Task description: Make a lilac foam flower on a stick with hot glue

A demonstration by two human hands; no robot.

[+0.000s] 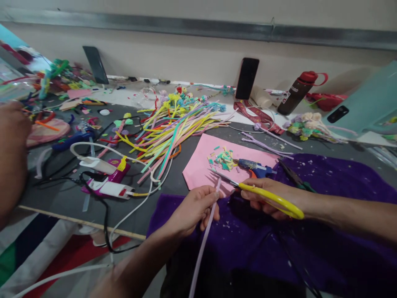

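My left hand [198, 209] pinches a pale lilac pipe cleaner [203, 244] near its top end; the rest hangs down toward me. In my right hand [266, 198] is a pair of scissors [269, 196] with yellow handles. Its blades point left, parted around or just beside the pipe cleaner's tip; I cannot tell which. Beyond the blades, small cut pieces [225, 158] in green, yellow and lilac lie on a pink sheet [198, 161]. A blue glue gun [254, 166] rests on the sheet's right part, partly behind my right hand.
A purple cloth [341, 178] covers the front right, with pliers [296, 176] on it. Many coloured pipe cleaners [182, 132] are heaped at centre. A power strip [108, 178] with cables lies left. A bottle [297, 93] and phone [247, 78] stand behind. Another person's arm [12, 161] is at far left.
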